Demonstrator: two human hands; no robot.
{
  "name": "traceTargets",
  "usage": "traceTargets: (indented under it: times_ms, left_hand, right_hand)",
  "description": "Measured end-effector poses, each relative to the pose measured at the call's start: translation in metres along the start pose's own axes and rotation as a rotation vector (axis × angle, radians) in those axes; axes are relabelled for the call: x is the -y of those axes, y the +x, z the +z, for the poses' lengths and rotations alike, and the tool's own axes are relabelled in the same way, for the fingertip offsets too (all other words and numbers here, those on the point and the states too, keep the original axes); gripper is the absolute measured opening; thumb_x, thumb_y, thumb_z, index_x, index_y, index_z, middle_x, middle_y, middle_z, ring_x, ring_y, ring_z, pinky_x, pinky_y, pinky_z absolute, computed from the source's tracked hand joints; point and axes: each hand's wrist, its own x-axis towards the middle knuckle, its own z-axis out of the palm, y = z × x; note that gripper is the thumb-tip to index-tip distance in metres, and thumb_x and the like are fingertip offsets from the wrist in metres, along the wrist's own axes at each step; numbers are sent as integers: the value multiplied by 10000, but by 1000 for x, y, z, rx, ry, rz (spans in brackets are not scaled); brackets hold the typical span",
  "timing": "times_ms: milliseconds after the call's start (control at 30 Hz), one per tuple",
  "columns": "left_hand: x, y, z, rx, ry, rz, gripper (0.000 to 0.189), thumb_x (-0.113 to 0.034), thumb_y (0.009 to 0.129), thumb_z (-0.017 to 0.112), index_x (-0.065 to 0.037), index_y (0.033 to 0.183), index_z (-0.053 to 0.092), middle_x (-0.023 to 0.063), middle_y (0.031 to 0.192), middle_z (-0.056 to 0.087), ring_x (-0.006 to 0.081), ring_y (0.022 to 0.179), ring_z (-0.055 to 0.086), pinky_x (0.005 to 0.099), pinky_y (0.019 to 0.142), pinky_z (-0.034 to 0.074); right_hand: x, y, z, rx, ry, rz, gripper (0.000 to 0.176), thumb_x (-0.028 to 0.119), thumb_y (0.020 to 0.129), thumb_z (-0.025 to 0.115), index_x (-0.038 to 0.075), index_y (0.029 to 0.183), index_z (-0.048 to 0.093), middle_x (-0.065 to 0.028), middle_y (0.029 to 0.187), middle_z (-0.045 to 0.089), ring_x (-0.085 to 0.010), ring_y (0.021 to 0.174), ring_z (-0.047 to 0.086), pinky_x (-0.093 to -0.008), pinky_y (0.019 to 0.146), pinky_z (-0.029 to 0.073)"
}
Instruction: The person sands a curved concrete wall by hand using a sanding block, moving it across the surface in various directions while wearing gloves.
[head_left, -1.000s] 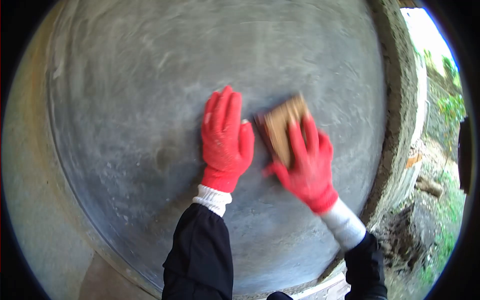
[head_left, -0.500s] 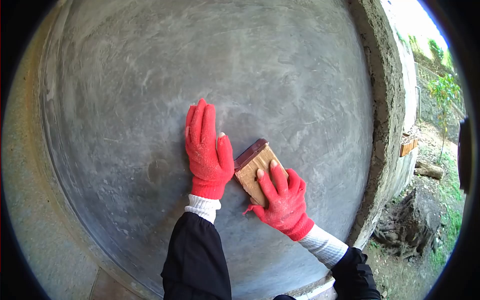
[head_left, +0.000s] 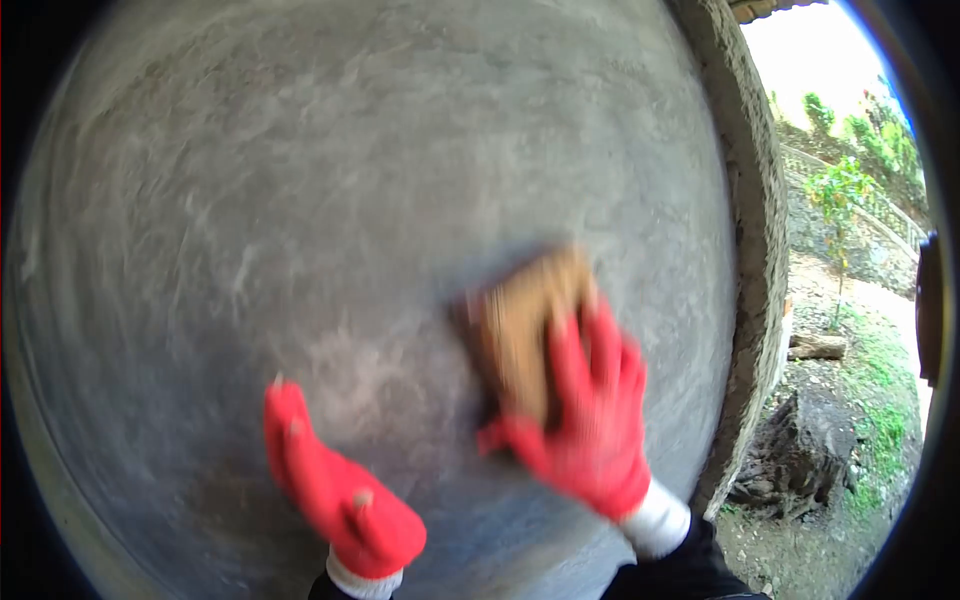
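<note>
Currently right hand clamps wooden block flat against grey concrete surface, fingers over top, motion-blurred. Left hand splayed flat on surface, lower left, holding nothing. Risk: block skids toward rough rim and glove scrapes; loose hold drops block.

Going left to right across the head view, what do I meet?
left hand → right hand on the wooden block → concrete rim → small tree
</note>
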Motion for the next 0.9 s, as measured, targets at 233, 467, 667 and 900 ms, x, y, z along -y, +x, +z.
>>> traceTargets:
  times_ms: [233,467,667,900]
  left_hand:
    - [23,61,-39,44,21,-67,521,-224,973,374,68,1401,320,260,1498,273,413,1351,338,515,1115,280]
    - [34,153,-88,277,201,-224,432,-180,973,417,56,1335,434,263,1453,350,439,1288,408,535,1074,328]
    - [40,163,-139,521,494,-216,440,-111,965,411,72,1366,417,270,1419,411,414,1275,438,500,1068,344]
    - [67,121,-167,471,595,-214,494,-181,955,408,60,1386,380,284,1428,379,430,1292,410,516,1064,330]
  right_hand:
    - [5,-89,15,54,171,-46,844,544,562,844,213,1271,528,-107,1255,443,-373,934,549,-462,716,479]
    - [28,164,2,20,90,212,997,416,583,860,64,1409,426,-258,1419,384,-425,1141,476,-491,951,390]
    - [61,-55,21,61,33,323,1036,595,590,816,118,1403,387,-212,1355,427,-441,1090,495,-525,908,410]
    - [50,11,20,19,56,214,1004,600,574,800,108,1378,453,-221,1368,436,-432,1078,499,-518,904,404]
